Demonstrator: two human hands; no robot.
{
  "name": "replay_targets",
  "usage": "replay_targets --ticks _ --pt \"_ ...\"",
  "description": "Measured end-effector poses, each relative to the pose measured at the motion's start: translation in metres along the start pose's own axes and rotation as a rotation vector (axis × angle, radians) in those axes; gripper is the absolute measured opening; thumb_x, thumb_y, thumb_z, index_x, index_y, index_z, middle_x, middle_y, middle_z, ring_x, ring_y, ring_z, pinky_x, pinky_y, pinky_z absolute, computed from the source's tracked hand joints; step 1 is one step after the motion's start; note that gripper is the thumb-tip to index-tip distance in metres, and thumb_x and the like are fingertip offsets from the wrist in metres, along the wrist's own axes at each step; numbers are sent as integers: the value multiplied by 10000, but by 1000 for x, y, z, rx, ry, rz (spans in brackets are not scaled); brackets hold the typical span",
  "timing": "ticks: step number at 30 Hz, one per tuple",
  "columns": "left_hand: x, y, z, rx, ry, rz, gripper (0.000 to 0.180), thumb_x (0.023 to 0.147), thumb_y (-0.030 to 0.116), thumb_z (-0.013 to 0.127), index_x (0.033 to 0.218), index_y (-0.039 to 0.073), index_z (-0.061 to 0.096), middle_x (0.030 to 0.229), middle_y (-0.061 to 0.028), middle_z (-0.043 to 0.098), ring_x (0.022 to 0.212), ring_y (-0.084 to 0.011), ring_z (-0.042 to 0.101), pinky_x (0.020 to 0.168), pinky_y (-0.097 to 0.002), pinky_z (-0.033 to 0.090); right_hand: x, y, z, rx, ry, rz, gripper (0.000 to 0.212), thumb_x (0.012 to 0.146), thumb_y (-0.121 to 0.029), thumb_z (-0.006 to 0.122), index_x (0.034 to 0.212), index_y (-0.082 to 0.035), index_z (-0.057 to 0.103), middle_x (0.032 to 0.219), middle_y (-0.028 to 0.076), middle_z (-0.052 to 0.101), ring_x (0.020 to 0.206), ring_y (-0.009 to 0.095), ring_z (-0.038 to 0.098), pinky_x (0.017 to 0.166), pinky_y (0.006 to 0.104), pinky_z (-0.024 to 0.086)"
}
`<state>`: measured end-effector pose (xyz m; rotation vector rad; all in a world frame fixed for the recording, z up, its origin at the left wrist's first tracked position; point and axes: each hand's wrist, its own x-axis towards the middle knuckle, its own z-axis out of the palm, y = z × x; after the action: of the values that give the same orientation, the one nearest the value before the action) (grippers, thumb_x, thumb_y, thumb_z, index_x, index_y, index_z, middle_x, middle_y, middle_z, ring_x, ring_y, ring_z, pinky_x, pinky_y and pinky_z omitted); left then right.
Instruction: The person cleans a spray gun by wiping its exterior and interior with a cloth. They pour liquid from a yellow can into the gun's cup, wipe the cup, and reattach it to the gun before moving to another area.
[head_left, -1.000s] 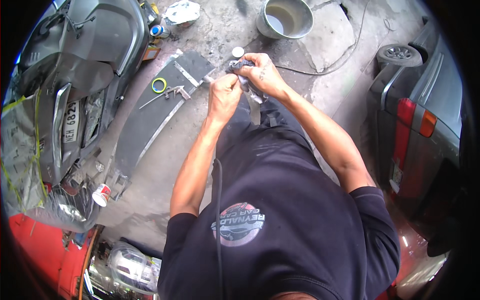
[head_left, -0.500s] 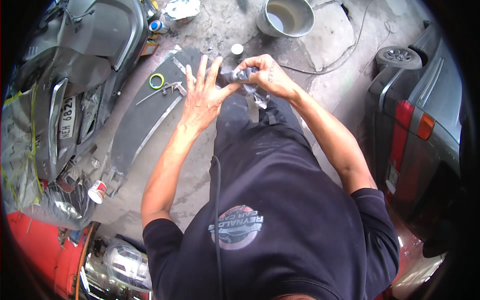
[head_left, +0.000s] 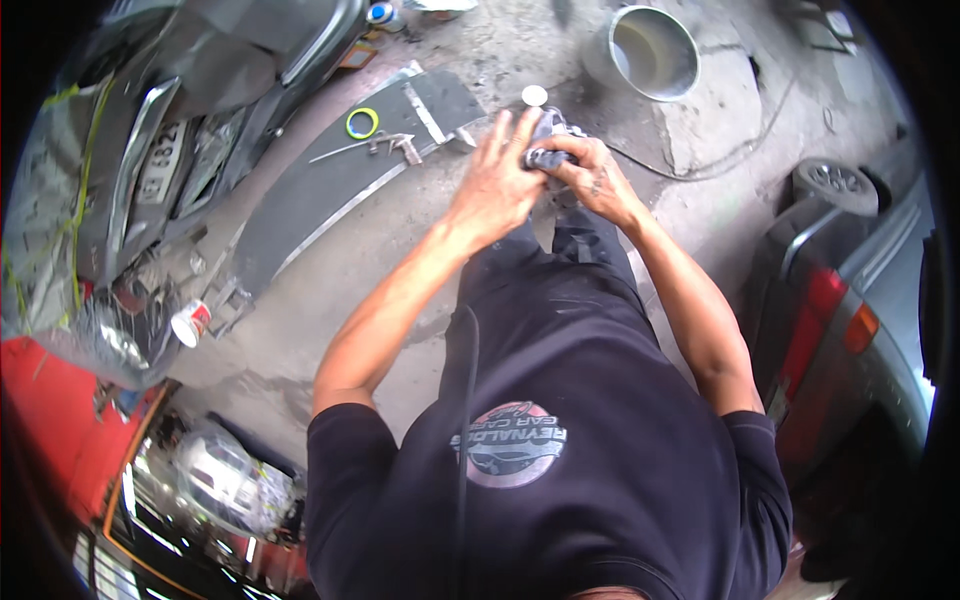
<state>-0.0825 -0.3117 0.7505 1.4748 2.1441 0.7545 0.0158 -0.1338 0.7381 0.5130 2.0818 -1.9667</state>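
Note:
In front of my legs, my right hand (head_left: 592, 178) is closed round a crumpled grey rag (head_left: 550, 128), which looks dark and bunched. My left hand (head_left: 500, 180) lies right beside it, fingers stretched out, its thumb side close to the rag; whether the thumb presses on the cloth cannot be made out. A small white round lid or cup (head_left: 535, 96) sits just beyond the hands. On the left, a long dark grey curved panel (head_left: 320, 195) lies on the floor. It carries a yellow-green tape ring (head_left: 351, 131) and a metal blow gun (head_left: 403, 147) with a thin nozzle.
A metal bucket (head_left: 603, 60) of cloudy liquid stands at the far right, with a dark hose (head_left: 690, 179) nearby. Grey car body parts (head_left: 205, 150) crowd the left. A red-and-white cup (head_left: 190, 323) stands near the panel's end. A dark car (head_left: 890, 280) is on the right.
The view has shifted, so the floor things sit elsewhere in the picture. My left hand has come closer to the right one and the rag, its fingers nearer together.

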Motion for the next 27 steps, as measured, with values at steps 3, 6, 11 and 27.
replay_targets --ticks 3,6,11,27 --pt "-12 -11 41 -311 110 -105 258 873 129 699 1119 53 720 1599 -264 297 1416 -458 406 1148 -487 396 8 20 4 -218 150 73 302 922 -198 641 1145 -7 712 885 83 723 824 109 648 734 290 519" --pt "-27 -55 85 -815 187 -599 275 945 132 654 1198 30 687 1374 -247 572 1205 -343 618 1026 -443 495 10 94 -17 -67 330 255 293 907 -170 679 1142 3 709 952 52 732 870 127 652 786 287 517" --pt "-101 -257 216 -436 481 -1318 401 871 206 748 1204 17 628 1027 -193 715 958 -325 704 893 -435 545 -86 223 -68 -110 447 471 328 858 -181 601 1119 -13 708 857 30 680 781 115 598 700 275 476" --pt "-142 -382 276 -324 237 -1562 663 849 289 794 1362 7 483 1168 -225 681 794 -330 747 587 -399 618 -231 232 -67 -285 409 903 362 774 -174 651 1063 43 671 873 141 680 822 209 642 772 347 512"
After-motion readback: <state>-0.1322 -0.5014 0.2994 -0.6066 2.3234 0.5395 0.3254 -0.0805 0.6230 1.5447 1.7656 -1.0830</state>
